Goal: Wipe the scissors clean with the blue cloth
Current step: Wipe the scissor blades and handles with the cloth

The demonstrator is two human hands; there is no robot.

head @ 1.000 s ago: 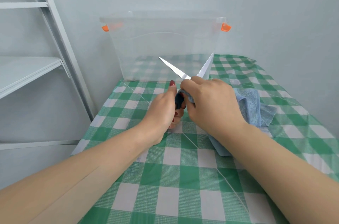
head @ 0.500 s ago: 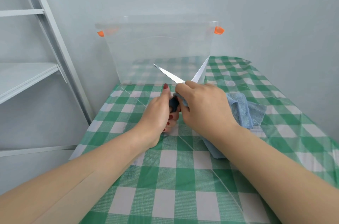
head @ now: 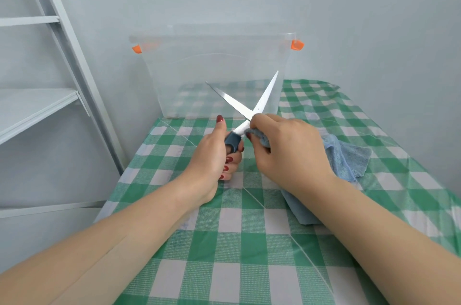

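Scissors (head: 250,113) are the job here, held up off the counter (head: 249,242) with the blades spread in a wide X, which I judge is meant to bare each inner face to the wipe. Nearest the camera, two bare forearms reach in over the green-and-white checked cover on the counter. Below the scissors, the left hand (head: 212,155) is wrapped round the dark blue handle (head: 232,141), fingers curled under and thumb pointing up beside it. That grip looks chosen to keep the tool steady and the points aimed away from the body. Just right of the scissors, the right hand (head: 287,152) pinches a fold of the cloth (head: 346,157) against the blade, close to where the two blades cross. The pinch sits low, so the stroke probably begins near the pivot and runs out toward a tip. Most of both blades is bare above the fold, and I judge the wiping to be at an early or middle point. The rest of the cloth trails under that wrist and lies crumpled on the counter, right of the scissors and nearer the camera. Behind the scissors stands a clear plastic bin (head: 219,65) with orange clips (head: 296,44) at its upper corners; both blade tips show against its front. Left of the scissors and off the counter, pale grey shelves (head: 37,110) lean on slanted uprights. Beyond everything, a plain pale wall (head: 374,17) closes the corner behind the scissors.
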